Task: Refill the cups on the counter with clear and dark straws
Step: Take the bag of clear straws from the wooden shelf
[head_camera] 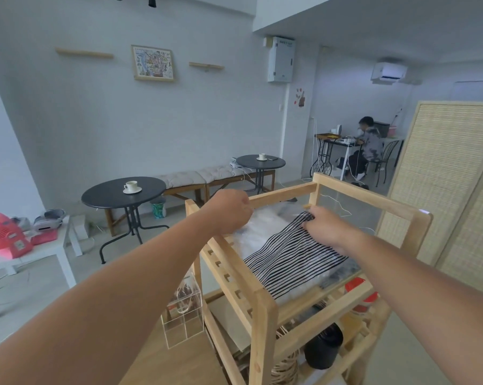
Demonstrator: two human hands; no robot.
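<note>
Evidently fetching stock: atop the wooden rack (265,298), right hand (327,229) pinches the dark straws pack (287,259), left hand (229,211) grips the clear straws bag (262,229). Next, lift both over its rails.

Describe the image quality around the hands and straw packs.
Head view: wide-angle lens bows the wooden shelf; light flat and cool; clear straws wash into a pale blur by the left hand; dark straws read distinct under the right hand.

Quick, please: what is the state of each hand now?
Left hand: grips the clear straw bag.
Right hand: grips the dark straws.
</note>
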